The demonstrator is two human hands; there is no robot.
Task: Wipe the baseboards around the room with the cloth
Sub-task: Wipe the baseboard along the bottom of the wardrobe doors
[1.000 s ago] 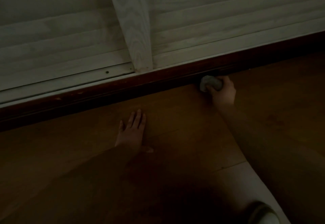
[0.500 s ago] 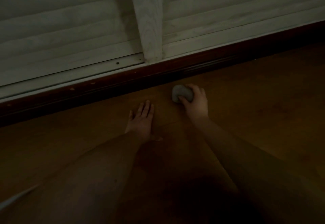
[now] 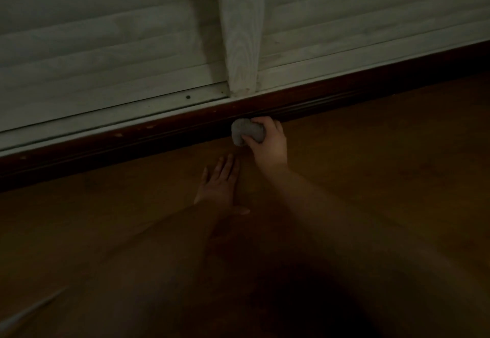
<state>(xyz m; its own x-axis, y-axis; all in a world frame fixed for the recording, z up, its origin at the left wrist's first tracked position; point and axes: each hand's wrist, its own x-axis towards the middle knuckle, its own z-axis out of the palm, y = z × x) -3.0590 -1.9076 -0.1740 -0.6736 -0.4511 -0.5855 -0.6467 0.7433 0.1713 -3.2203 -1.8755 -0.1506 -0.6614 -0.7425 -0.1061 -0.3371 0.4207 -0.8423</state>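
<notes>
Two hands low, right hand [image 3: 269,142] fingers curled around cloth [image 3: 245,132] against baseboard [image 3: 132,144], left hand [image 3: 221,181] flat on floor [image 3: 371,152]

Light: dim room, colours muted.
Right hand [image 3: 269,144]: fingers and thumb curled round a balled grey cloth [image 3: 245,133], arm stretched forward from the lower right.
Cloth: pressed against the lower edge of the dark reddish-brown baseboard [image 3: 132,144], where it meets the floor.
Left hand [image 3: 220,181]: flat on the wooden floor [image 3: 384,152], fingers straight and together, pointing toward the baseboard, just beside the right wrist.
Baseboard: runs slantwise across the view, higher at the right.
Wall: pale slatted panels [image 3: 92,46] above the baseboard, split by a pale upright wooden post [image 3: 242,32] whose foot ends directly above the cloth.
</notes>
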